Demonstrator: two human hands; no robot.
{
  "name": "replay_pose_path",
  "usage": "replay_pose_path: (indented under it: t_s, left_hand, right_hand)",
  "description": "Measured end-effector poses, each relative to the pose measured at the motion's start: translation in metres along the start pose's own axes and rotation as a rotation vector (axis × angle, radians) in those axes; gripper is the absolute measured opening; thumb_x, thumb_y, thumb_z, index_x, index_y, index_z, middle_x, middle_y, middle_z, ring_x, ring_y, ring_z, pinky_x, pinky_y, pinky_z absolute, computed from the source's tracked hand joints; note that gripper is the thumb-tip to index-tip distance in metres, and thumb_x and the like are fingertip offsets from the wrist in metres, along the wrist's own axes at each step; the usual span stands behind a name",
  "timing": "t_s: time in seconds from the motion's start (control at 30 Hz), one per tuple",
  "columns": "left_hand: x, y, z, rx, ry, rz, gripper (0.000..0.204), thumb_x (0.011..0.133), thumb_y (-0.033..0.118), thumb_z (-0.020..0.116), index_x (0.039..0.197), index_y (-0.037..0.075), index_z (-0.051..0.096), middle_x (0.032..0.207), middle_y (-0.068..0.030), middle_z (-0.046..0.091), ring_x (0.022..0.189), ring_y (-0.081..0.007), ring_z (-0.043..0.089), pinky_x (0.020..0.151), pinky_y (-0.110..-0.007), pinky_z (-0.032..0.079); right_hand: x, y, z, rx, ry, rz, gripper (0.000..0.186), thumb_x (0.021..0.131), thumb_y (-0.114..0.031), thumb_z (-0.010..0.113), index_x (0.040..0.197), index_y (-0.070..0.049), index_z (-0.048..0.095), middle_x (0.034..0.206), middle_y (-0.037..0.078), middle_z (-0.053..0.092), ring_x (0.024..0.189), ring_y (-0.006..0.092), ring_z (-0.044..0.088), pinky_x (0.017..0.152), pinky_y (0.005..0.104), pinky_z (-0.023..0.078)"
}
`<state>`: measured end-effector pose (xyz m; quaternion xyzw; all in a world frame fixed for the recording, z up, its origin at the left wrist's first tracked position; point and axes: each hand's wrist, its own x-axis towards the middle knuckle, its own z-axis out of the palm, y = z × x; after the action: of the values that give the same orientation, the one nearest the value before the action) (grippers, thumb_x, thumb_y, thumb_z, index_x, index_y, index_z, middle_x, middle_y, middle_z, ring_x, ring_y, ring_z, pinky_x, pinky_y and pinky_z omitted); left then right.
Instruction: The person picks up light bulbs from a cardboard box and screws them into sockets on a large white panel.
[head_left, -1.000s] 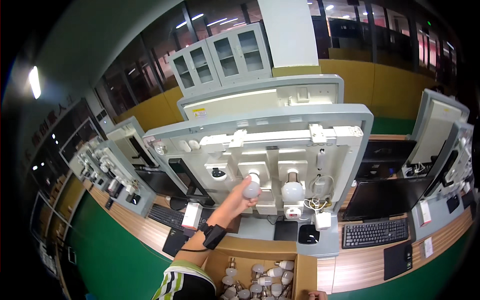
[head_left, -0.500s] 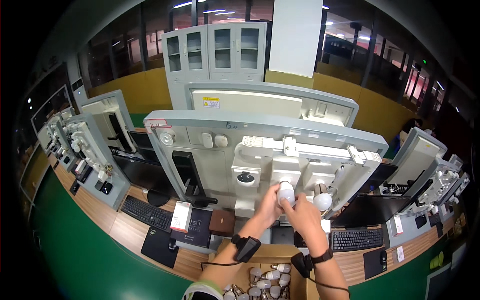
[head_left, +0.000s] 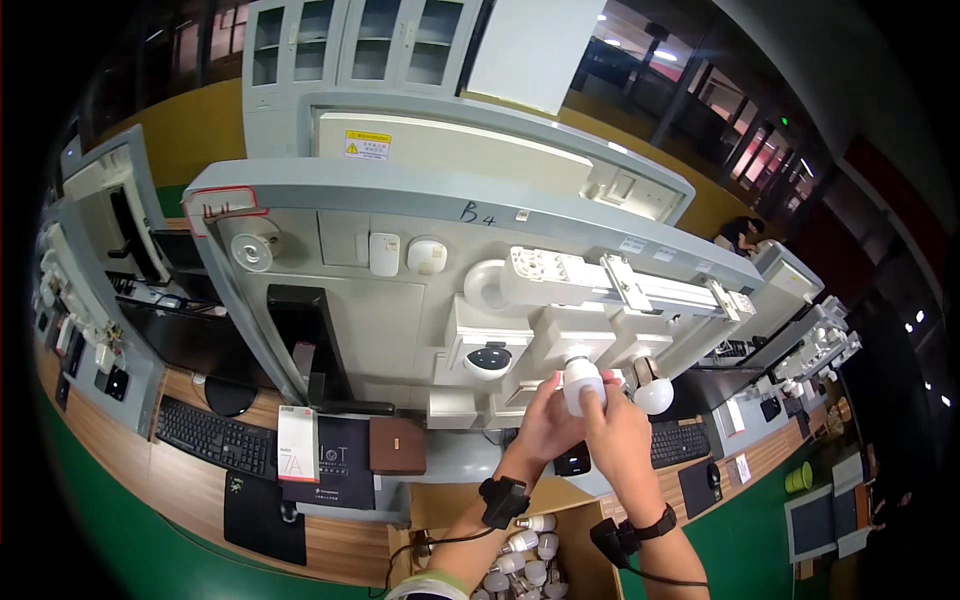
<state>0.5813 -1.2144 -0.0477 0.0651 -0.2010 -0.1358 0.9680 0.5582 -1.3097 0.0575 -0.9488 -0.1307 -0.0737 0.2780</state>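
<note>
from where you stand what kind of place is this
Probably an electrical training lab or test room: rows of identical grey wiring panels fitted with sockets, black keyboards on long wooden benches, and both hands on a white bulb in a panel socket.

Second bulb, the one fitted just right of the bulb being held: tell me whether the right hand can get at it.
Probably yes: the right hand sits just beside the second bulb, with nothing between them.

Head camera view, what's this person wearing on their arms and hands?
Both hands are bare, no gloves. The left hand has a black boxy wrist device strapped on; the right hand has a similar black band. A thin dark cable trails from each. Forearms are uncovered.
</note>
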Motion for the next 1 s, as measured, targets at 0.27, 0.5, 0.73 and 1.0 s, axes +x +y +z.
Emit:
replay_pose_path:
  t_s: [0.27, 0.5, 0.73, 1.0]
  left_hand:
    - [0.015, 0.004, -0.022, 0.172, -0.006, -0.011, 0.067, 0.092, 0.057, 0.055, 0.126, 0.000, 0.050, 0.124, -0.0187, 0.056, 0.117, -0.0327, 0.055, 0.095, -0.042, 0.049]
    - [0.013, 0.004, -0.008, -0.002, -0.078, -0.021, 0.066, 0.098, 0.053, 0.049, 0.134, -0.001, 0.045, 0.128, -0.0208, 0.057, 0.123, -0.0341, 0.054, 0.106, -0.045, 0.043]
    - [0.012, 0.019, -0.018, 0.499, 0.093, -0.054, 0.063, 0.099, 0.050, 0.047, 0.133, -0.002, 0.044, 0.130, -0.0222, 0.057, 0.127, -0.0350, 0.052, 0.108, -0.046, 0.041]
    - [0.005, 0.013, -0.017, 0.231, 0.066, -0.017, 0.074, 0.095, 0.055, 0.054, 0.138, -0.003, 0.042, 0.131, -0.0190, 0.055, 0.118, -0.0283, 0.057, 0.101, -0.040, 0.047]
  right_hand:
    - [-0.007, 0.006, 0.005, 0.324, -0.201, 0.253, 0.070, 0.102, -0.055, 0.023, 0.092, 0.001, 0.062, 0.068, 0.013, 0.067, 0.048, 0.0189, 0.059, 0.047, 0.0274, 0.043]
    - [-0.003, 0.029, 0.024, 1.253, -0.492, 0.491, 0.078, 0.096, -0.068, 0.023, 0.079, 0.000, 0.056, 0.051, 0.007, 0.052, 0.041, 0.0187, 0.049, 0.042, 0.0270, 0.035]
    - [-0.009, 0.013, 0.024, 0.255, 0.040, 0.164, 0.054, 0.099, -0.048, 0.031, 0.092, 0.001, 0.054, 0.062, 0.007, 0.055, 0.046, 0.0175, 0.051, 0.046, 0.0301, 0.040]
    - [-0.002, 0.014, 0.018, 1.112, -0.341, 0.512, 0.059, 0.100, -0.053, 0.023, 0.093, -0.002, 0.053, 0.062, 0.004, 0.052, 0.046, 0.0153, 0.046, 0.045, 0.0268, 0.037]
